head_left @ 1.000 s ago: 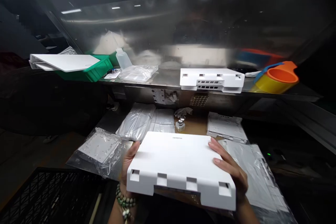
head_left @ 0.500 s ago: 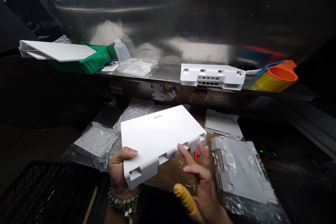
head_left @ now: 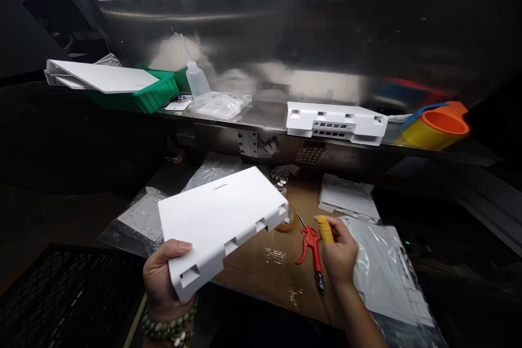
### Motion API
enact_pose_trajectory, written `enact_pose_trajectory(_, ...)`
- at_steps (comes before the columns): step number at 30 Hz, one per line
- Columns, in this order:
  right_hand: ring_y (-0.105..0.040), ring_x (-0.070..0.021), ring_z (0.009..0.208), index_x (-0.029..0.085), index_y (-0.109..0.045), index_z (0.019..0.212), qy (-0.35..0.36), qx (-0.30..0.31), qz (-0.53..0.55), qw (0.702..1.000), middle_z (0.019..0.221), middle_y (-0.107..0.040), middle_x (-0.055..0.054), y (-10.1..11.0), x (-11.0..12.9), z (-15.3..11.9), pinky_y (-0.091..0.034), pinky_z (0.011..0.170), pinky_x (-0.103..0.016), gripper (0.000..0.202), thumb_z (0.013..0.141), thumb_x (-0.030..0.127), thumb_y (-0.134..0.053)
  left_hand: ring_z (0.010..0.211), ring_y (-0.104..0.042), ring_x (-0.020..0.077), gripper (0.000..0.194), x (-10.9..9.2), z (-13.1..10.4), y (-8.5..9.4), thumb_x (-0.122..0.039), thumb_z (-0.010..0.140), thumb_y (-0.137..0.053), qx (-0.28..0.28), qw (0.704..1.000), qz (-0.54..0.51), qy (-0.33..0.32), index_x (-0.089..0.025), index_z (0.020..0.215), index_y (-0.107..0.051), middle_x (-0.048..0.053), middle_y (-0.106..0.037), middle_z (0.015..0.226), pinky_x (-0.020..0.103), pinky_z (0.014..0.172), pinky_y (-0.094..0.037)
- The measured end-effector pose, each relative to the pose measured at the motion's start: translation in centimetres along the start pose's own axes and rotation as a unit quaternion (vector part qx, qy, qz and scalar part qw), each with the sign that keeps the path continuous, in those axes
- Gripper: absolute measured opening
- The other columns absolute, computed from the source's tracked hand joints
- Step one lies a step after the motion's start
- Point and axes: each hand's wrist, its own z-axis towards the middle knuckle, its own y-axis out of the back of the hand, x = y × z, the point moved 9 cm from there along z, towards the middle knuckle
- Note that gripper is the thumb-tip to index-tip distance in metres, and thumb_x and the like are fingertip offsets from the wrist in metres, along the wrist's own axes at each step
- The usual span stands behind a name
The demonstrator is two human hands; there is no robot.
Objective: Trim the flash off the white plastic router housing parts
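Note:
My left hand grips the near left corner of a white plastic router housing, thumb on top. The housing is tilted, with several square notches along its near edge. My right hand, a yellow finger cot on its thumb, is closed and apart from the housing. Whether anything sits in its curled fingers is hidden. Just left of it, a red air blow gun lies on the brown cardboard. Bagged white panels are on the right, close to that hand.
On the metal shelf are a green bin, a squeeze bottle, a plastic bag, another white housing and a yellow-orange tape roll. White panels lie below. A black crate stands lower left.
My right hand has left the housing's notched edge and moved right and up, its fingers curling closed. My left hand has carried the housing leftward, uncovering the blow gun.

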Motion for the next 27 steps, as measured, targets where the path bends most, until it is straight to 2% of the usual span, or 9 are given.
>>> enact_pose_trajectory(1, -0.069, -0.02, 0.076, 0.016, -0.068, 0.107, -0.015, 0.041, -0.032, 0.999, 0.089, -0.074, -0.009, -2.2, -1.8, 1.5, -0.055, 0.066, -0.032, 0.037, 0.102, 0.043, -0.043, 0.087, -0.076, 0.0331, 0.055, -0.4, 0.2, 0.5, -0.009, 0.049, -0.066, -0.008, 1.0, 0.004, -0.006, -0.018, 0.103, -0.072, 0.002, -0.079, 0.089, 0.043, 0.077, -0.068)
enact_pose_trajectory(3, -0.07, -0.0192, 0.076, 0.015, -0.07, 0.106, -0.035, 0.132, -0.097, 0.986, 0.087, -0.074, -0.006, -7.3, -4.5, 4.0, -0.056, 0.068, -0.032, 0.032, 0.102, 0.038, -0.048, 0.087, -0.076, 0.0325, 0.059, -1.2, 0.3, 1.2, -0.008, 0.048, -0.061, -0.01, 1.0, 0.012, -0.017, -0.018, 0.106, -0.07, 0.002, -0.078, 0.095, 0.045, 0.076, -0.068)
enact_pose_trajectory(6, -0.069, -0.0189, 0.093, 0.016, -0.068, 0.11, -0.043, 0.244, -0.201, 0.948, 0.104, -0.072, -0.006, -14.6, -6.8, 5.9, -0.057, 0.086, -0.039, 0.025, 0.097, 0.037, -0.063, 0.093, -0.075, 0.0322, 0.068, -2.2, 0.3, 2.2, -0.007, 0.046, -0.057, -0.016, 0.999, 0.012, -0.038, -0.02, 0.112, -0.067, 0.002, -0.077, 0.104, 0.046, 0.08, -0.067)
enact_pose_trajectory(8, -0.067, -0.0214, 0.106, 0.015, -0.067, 0.114, -0.038, 0.289, -0.26, 0.921, 0.117, -0.069, -0.008, -17.9, -7.6, 6.0, -0.055, 0.095, -0.045, 0.029, 0.096, 0.038, -0.066, 0.097, -0.074, 0.0324, 0.07, -2.5, 0.3, 2.9, -0.006, 0.046, -0.056, -0.024, 0.999, 0.003, -0.04, -0.021, 0.114, -0.065, 0.001, -0.077, 0.107, 0.046, 0.083, -0.066)
enact_pose_trajectory(10, -0.065, -0.024, 0.112, 0.014, -0.066, 0.116, -0.025, 0.319, -0.303, 0.898, 0.123, -0.067, -0.01, -19.6, -8.4, 5.5, -0.053, 0.099, -0.048, 0.031, 0.096, 0.037, -0.066, 0.102, -0.073, 0.0324, 0.072, -2.8, 0.3, 3.6, -0.006, 0.046, -0.057, -0.034, 0.999, -0.007, -0.041, -0.022, 0.116, -0.064, 0.001, -0.076, 0.109, 0.045, 0.086, -0.065)
enact_pose_trajectory(14, -0.063, -0.0253, 0.118, 0.014, -0.066, 0.117, 0.021, 0.351, -0.345, 0.87, 0.126, -0.066, -0.01, -19.9, -9.7, 4.2, -0.051, 0.103, -0.05, 0.03, 0.095, 0.035, -0.067, 0.106, -0.072, 0.0313, 0.075, -3.3, 0.2, 4.4, -0.006, 0.047, -0.056, -0.041, 0.998, -0.023, -0.044, -0.024, 0.12, -0.063, -0.001, -0.076, 0.11, 0.043, 0.092, -0.063)
enact_pose_trajectory(18, -0.063, -0.0242, 0.117, 0.015, -0.067, 0.113, 0.066, 0.348, -0.335, 0.873, 0.123, -0.067, -0.009, -19.0, -9.2, 4.3, -0.051, 0.102, -0.049, 0.026, 0.096, 0.035, -0.065, 0.107, -0.072, 0.0304, 0.079, -3.8, 0.1, 4.6, -0.004, 0.047, -0.057, -0.047, 0.997, -0.045, -0.047, -0.025, 0.123, -0.062, -0.002, -0.076, 0.11, 0.043, 0.094, -0.062)
enact_pose_trajectory(23, -0.066, -0.0206, 0.103, 0.016, -0.062, 0.121, 0.077, 0.285, -0.297, 0.908, 0.119, -0.066, -0.008, -17.4, -7.2, 8.5, -0.055, 0.091, -0.042, 0.029, 0.099, 0.034, -0.061, 0.106, -0.072, 0.0302, 0.078, -4.3, 0.3, 4.9, -0.005, 0.049, -0.057, -0.06, 0.995, -0.056, -0.062, -0.025, 0.124, -0.062, -0.001, -0.076, 0.11, 0.042, 0.091, -0.063)
enact_pose_trajectory(27, -0.064, -0.0221, 0.109, 0.017, -0.059, 0.128, 0.074, 0.228, -0.293, 0.926, 0.126, -0.063, -0.01, -16.6, -5.9, 12.6, -0.054, 0.095, -0.043, 0.033, 0.1, 0.033, -0.058, 0.104, -0.073, 0.0308, 0.077, -4.1, 0.7, 5.1, -0.006, 0.05, -0.058, -0.058, 0.994, -0.055, -0.072, -0.024, 0.125, -0.063, 0.0, -0.077, 0.109, 0.04, 0.089, -0.064)
